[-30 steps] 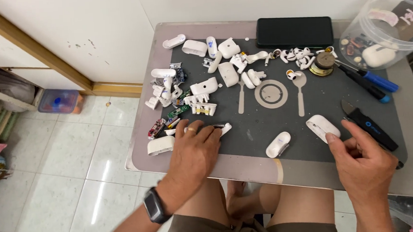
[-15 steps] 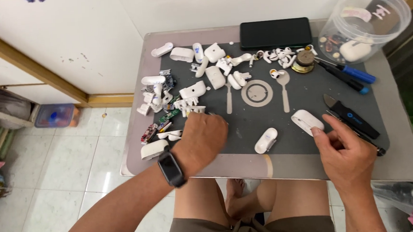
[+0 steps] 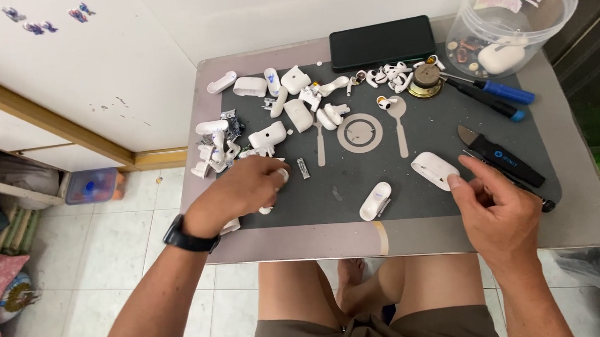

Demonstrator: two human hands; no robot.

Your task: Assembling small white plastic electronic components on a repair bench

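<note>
The left hand (image 3: 242, 189), with a black watch (image 3: 189, 235) on its wrist, lies knuckles up on the dark grey rubber mat (image 3: 491, 118). Its fingers are curled down over some small white plastic bits (image 3: 268, 208) at the mat's left edge. A little white piece peeks out by the fingertips, but I cannot tell if the hand is pinching it or just pressing on it.

The right hand (image 3: 500, 208) sits at the front right of the mat, partly closed. Its thumb tip touches the end of a white oval plastic earbud case shell (image 3: 433, 169). The fingers are bent and loose, and they are not wrapped around anything. Just beside this hand lies a black flat prying tool (image 3: 504, 159).

Between the two hands sits another small white case piece with a metal hinge (image 3: 375, 200).

Farther back on the mat are two grey spoon shapes and a ring printed on it. Beyond them lies a messy pile of white earbuds and broken case halves (image 3: 295, 96). A blue-handled screwdriver (image 3: 496, 92) lies at the right, near a round brass-coloured tin (image 3: 426, 79). A black flat phone (image 3: 382, 42) rests at the back edge. A clear round plastic tub (image 3: 513, 17) with small parts inside stands in the far right corner of the grey table (image 3: 581, 221).
</note>
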